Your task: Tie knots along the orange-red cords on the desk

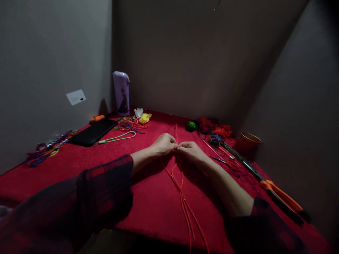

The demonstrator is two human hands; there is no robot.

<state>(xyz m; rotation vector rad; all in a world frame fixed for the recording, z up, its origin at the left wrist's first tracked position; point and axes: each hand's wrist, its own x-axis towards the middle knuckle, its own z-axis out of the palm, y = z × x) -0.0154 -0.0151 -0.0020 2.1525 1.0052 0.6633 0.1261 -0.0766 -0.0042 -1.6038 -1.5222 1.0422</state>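
Near the middle of the red-covered table, my left hand [165,144] and my right hand [192,151] meet fingertip to fingertip. Both are closed in a pinch on an orange-red cord [182,192]. A short doubled end of the cord stands out beyond my fingers. Several long strands hang back toward me, crossing and spreading over the table's front edge. The exact spot where the strands meet is hidden by my fingertips.
At left lie a black phone [94,132], a pale green looped strap [118,137] and bundles of coloured thread [51,148]. A purple bottle [122,93] stands behind. At right are yarn [222,131], a red cup [247,141] and large orange-handled scissors [282,197].
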